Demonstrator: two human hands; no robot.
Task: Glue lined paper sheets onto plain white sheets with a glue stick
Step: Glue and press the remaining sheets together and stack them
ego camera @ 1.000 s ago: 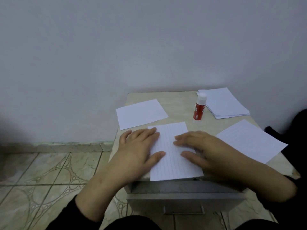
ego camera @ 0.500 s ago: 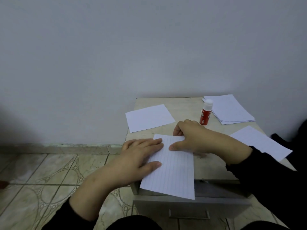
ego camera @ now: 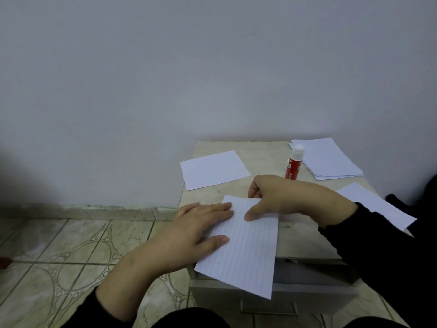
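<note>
At frame centre, we see the right hand [ego camera: 281,197] pinching the far edge of the lined sheet [ego camera: 246,247]; left hand [ego camera: 201,223] flat on it. Sheet overhangs cabinet [ego camera: 302,230] front. Glue stick [ego camera: 294,165] upright, upper right.

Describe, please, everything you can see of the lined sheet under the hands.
The lined sheet is thin white paper ruled with fine lines. It lies skewed on the small table, its near corner jutting past the front edge. The left hand rests flat on its left side; the right hand pinches its far edge.
</note>
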